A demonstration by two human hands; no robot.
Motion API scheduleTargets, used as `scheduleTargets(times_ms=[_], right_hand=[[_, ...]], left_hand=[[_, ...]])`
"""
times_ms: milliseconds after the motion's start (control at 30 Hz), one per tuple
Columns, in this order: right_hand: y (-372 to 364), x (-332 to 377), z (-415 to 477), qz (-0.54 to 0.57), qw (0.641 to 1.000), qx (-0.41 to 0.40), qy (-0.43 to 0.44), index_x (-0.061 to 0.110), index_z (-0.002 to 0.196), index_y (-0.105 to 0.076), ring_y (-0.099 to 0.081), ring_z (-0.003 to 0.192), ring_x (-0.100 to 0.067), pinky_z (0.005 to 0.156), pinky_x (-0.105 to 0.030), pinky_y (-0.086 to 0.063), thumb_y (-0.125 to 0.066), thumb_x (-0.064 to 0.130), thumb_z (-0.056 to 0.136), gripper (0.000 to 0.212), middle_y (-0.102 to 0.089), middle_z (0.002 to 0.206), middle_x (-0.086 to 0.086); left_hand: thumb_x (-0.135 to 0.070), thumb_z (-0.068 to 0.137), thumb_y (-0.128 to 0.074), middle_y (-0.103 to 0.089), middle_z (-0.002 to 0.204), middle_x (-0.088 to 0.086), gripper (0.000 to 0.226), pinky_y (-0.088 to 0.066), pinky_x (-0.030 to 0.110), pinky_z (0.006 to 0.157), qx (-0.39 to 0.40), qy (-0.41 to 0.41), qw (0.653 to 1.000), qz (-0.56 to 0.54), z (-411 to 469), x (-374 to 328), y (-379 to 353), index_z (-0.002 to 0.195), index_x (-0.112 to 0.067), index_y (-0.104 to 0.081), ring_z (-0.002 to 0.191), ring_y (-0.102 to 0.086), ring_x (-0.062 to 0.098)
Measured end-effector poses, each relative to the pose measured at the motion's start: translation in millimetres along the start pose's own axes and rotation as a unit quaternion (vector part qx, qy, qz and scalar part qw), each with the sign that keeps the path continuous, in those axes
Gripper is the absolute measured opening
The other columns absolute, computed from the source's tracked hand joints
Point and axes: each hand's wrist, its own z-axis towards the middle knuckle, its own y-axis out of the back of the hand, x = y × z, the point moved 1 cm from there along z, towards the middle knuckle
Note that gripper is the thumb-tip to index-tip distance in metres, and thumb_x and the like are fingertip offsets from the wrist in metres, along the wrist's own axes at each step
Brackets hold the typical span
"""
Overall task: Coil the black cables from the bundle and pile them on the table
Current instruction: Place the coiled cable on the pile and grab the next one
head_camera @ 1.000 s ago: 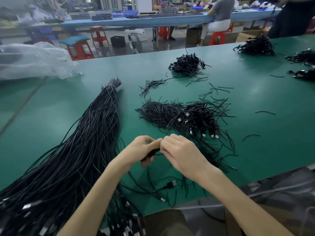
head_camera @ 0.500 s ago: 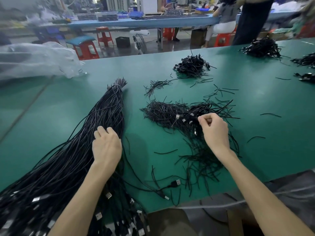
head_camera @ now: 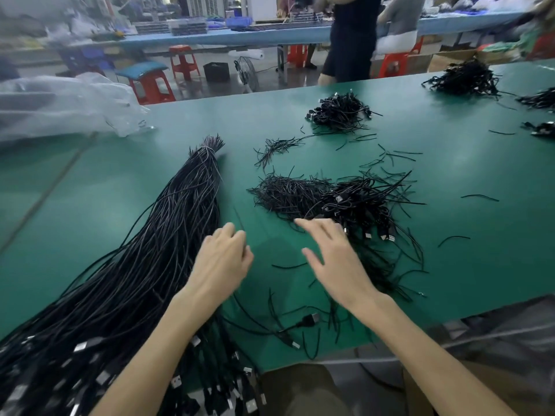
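A loose black cable with a USB plug (head_camera: 310,319) lies by the near edge of the flat green table (head_camera: 90,211). The long bundle of black cables (head_camera: 156,250) runs from the near left corner up to its tied tip mid-table. The left hand (head_camera: 220,262) sits at the bundle's right side, fingers curled under; whether they pinch a cable I cannot tell. The right hand (head_camera: 333,259) hangs just beside it with fingers spread, holding nothing. Just beyond its fingertips is the tangled pile of coiled black cables (head_camera: 360,202), with short black tie wires (head_camera: 399,157) strewn around. Farther on sits a smaller heap of black cables (head_camera: 339,112), and a crumpled clear plastic bag (head_camera: 60,106) lies at the far left edge.
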Motion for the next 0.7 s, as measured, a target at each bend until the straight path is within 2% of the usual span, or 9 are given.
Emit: scheduleTargets(times_ms=[100, 167, 233, 333, 433, 500, 567, 633, 700], right_hand=[[-12.4, 27.1, 0.4, 0.026, 0.992, 0.079, 0.098, 0.022, 0.160, -0.030, -0.020, 0.148, -0.001, 0.122, -0.017, -0.012, -0.065, 0.005, 0.095, 0.075, -0.035, 0.159, 0.013], [-22.0, 40.3, 0.4, 0.094, 0.985, 0.115, 0.091, 0.019, 0.161, -0.025, -0.017, 0.151, -0.002, 0.122, -0.014, -0.012, -0.058, -0.008, 0.092, 0.081, -0.033, 0.162, 0.007], [-24.0, 43.3, 2.6, 0.114, 0.981, 0.147, 0.054, 0.020, 0.161, -0.025, -0.035, 0.143, -0.009, 0.118, -0.016, -0.026, -0.051, -0.010, 0.094, 0.077, -0.046, 0.152, 0.000], [-21.8, 36.3, 4.0, -0.077, 0.977, 0.169, 0.101, 0.014, 0.139, -0.048, -0.058, 0.109, -0.027, 0.095, -0.033, -0.042, -0.047, 0.005, 0.102, 0.038, -0.066, 0.117, -0.007], [-11.8, 28.0, -1.4, -0.104, 0.977, 0.097, 0.160, 0.011, 0.109, -0.066, -0.052, 0.080, -0.015, 0.081, -0.030, -0.037, -0.052, 0.004, 0.101, 0.017, -0.073, 0.101, 0.000], [1.6, 16.7, -3.6, -0.061, 0.991, 0.042, 0.109, 0.013, 0.104, -0.071, -0.044, 0.074, -0.012, 0.077, -0.031, -0.042, -0.056, 0.003, 0.101, 0.018, -0.076, 0.100, 0.008], [13.8, 3.8, -2.6, -0.034, 0.997, -0.011, 0.064, 0.014, 0.100, -0.072, -0.049, 0.072, -0.019, 0.076, -0.035, -0.045, -0.058, 0.004, 0.101, 0.017, -0.073, 0.093, 0.015], [18.9, -2.3, -1.0, 0.005, 0.999, -0.038, 0.034, 0.011, 0.094, -0.071, -0.049, 0.066, -0.013, 0.079, -0.038, -0.045, -0.057, 0.003, 0.101, 0.018, -0.063, 0.080, 0.026], [25.1, -7.0, 0.4, 0.114, 0.989, -0.091, -0.029, 0.011, 0.088, -0.067, -0.044, 0.052, -0.010, 0.072, -0.036, -0.047, -0.051, 0.005, 0.105, 0.024, -0.057, 0.059, 0.019]], left_hand=[[-0.022, 0.104, -0.052, -0.046, 0.099, 0.000, 0.017, -0.043, 0.038, 0.078, 0.054, -0.058, 0.988, -0.135, -7.0, -18.7, 5.2, 0.092, -0.009, -0.052, 0.084, -0.053, 0.024], [-0.020, 0.105, -0.053, -0.051, 0.113, 0.000, 0.015, -0.049, 0.040, 0.085, 0.088, -0.086, 0.975, -0.185, -10.2, -20.8, 10.5, 0.105, -0.006, -0.059, 0.094, -0.059, 0.023], [-0.020, 0.104, -0.058, -0.055, 0.107, 0.003, 0.017, -0.051, 0.041, 0.080, 0.100, -0.095, 0.963, -0.232, -12.4, -16.7, 15.3, 0.102, -0.003, -0.061, 0.088, -0.060, 0.021], [-0.029, 0.098, -0.068, -0.053, 0.085, -0.002, 0.023, -0.043, 0.025, 0.066, 0.084, -0.086, 0.955, -0.271, -15.6, -7.5, 17.1, 0.087, -0.011, -0.059, 0.069, -0.049, 0.010], [-0.053, 0.094, -0.059, -0.059, 0.076, -0.004, 0.034, -0.038, 0.018, 0.060, 0.120, -0.065, 0.957, -0.257, -11.5, 4.1, 10.3, 0.084, -0.020, -0.062, 0.062, -0.048, 0.006], [-0.066, 0.090, -0.045, -0.061, 0.068, 0.001, 0.048, -0.039, 0.023, 0.056, 0.138, -0.037, 0.962, -0.235, -9.2, 17.2, 6.0, 0.079, -0.022, -0.061, 0.055, -0.045, 0.006], [-0.066, 0.091, -0.041, -0.056, 0.064, 0.001, 0.050, -0.040, 0.027, 0.058, 0.127, -0.017, 0.961, -0.244, -9.4, 31.4, 1.2, 0.072, -0.022, -0.056, 0.056, -0.046, 0.009], [-0.066, 0.093, -0.041, -0.056, 0.063, 0.001, 0.048, -0.040, 0.023, 0.058, 0.108, -0.025, 0.960, -0.256, -10.7, 39.5, -2.5, 0.070, -0.025, -0.054, 0.055, -0.047, 0.005], [-0.065, 0.094, -0.044, -0.058, 0.062, -0.006, 0.045, -0.040, 0.019, 0.055, 0.110, -0.034, 0.960, -0.255, -11.7, 42.5, -4.6, 0.070, -0.029, -0.055, 0.053, -0.047, 0.004]])
